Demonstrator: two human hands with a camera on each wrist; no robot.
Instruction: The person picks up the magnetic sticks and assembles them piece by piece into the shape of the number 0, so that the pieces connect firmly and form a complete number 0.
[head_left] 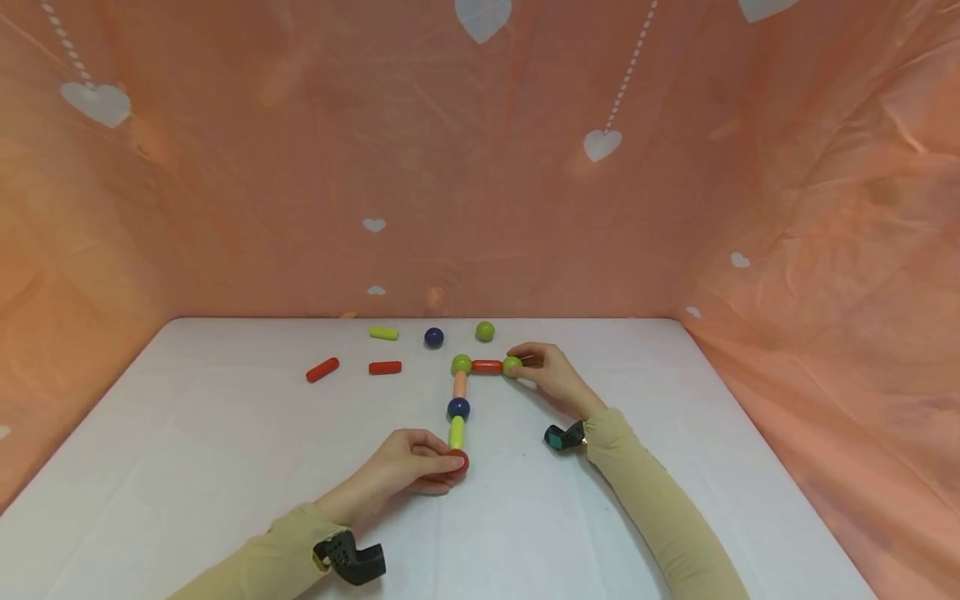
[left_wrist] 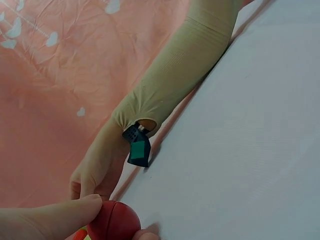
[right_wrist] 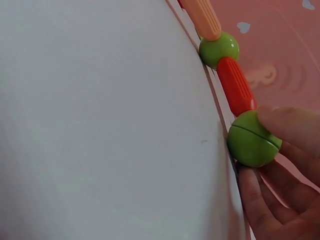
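Observation:
An L-shaped chain of balls and short rods lies on the white table. My left hand pinches the red ball at its near end. From there run a yellow-green rod, a dark blue ball, a peach rod and a green corner ball. A red rod goes right from the corner to another green ball. That end ball sits between the thumb and fingers of my right hand. In the left wrist view, the red ball hides most of the chain.
Loose at the back lie a yellow-green rod, a dark blue ball and a green ball. Two red rods, one angled and one level, lie left of the chain. Orange cloth with pale hearts surrounds the table.

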